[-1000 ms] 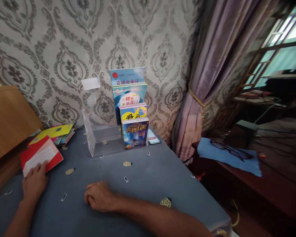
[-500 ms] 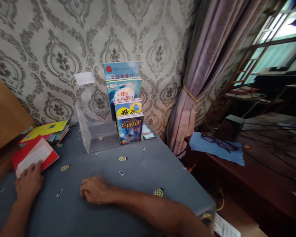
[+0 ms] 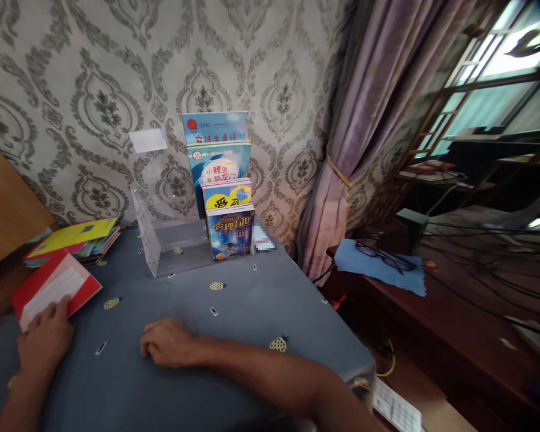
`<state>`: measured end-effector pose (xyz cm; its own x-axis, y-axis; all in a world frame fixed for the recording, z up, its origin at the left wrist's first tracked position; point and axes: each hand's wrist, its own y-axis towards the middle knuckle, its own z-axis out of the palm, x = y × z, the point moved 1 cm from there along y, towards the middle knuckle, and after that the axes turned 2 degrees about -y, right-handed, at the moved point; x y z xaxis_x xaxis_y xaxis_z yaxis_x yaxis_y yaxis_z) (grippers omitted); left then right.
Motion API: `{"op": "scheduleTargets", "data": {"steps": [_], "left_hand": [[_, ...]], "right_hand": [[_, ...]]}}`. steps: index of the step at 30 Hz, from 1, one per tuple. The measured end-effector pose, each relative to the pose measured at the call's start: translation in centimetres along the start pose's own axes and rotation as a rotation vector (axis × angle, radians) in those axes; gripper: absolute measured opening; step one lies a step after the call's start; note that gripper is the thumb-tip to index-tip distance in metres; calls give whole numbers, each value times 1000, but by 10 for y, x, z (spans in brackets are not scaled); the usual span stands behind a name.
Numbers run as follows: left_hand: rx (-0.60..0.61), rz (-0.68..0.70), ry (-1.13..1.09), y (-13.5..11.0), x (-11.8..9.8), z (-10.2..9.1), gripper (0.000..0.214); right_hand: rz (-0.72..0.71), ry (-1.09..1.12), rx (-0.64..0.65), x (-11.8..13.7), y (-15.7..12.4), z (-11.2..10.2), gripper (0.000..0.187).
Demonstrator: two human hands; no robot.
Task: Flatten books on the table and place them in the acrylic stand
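At the left, my left hand (image 3: 47, 336) is on a red book (image 3: 83, 285) with a pale pink and white panel, its bent fingers over the near edge of the cover. My thumb's grip on it is not clear. My right hand (image 3: 168, 343) rests on the table in a loose fist, fingers curled in, with nothing showing in it. Beyond it stands a clear acrylic stepped rack (image 3: 153, 255). Its right side holds rows of upright children's books, from a dark blue book (image 3: 231, 237) in front to a tall light blue book (image 3: 216, 125) at the back.
A stack of books (image 3: 78, 237) with a yellow one on top lies behind the red book. The table (image 3: 180, 396) has a grey pineapple-print cover. Right of it are a curtain (image 3: 337, 150), glasses (image 3: 384, 258) on a blue cloth, cables and a white keyboard (image 3: 396, 405).
The whole view has shifted slightly, so everything sits a little further left. Both hands and the red book keep nearly the same places on the table.
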<state>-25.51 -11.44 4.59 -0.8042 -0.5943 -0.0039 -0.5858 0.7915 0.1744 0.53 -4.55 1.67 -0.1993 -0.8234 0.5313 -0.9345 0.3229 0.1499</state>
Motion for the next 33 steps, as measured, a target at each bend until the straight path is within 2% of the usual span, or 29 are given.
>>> {"op": "scheduleTargets", "data": {"steps": [5,11,17,22,33], "left_hand": [[-41,-50,-40,-7,-3,1,56],[-19,-52,5,-12,-4,2,55],[29,-29,102,-8,2,8,54],[24,-22,132,-8,7,15,54],[5,99,85,-34,1,25,54]], "right_hand": [[-78,12,-7,-1,-14,-9,22],[-117,-27,-48,-15,-51,-29,26],[-19,-61,-182,-49,-85,-43,25],[91,-18,-246,-66,-89,-50,25],[84,-122,-185,-66,-88,-50,24]]}}
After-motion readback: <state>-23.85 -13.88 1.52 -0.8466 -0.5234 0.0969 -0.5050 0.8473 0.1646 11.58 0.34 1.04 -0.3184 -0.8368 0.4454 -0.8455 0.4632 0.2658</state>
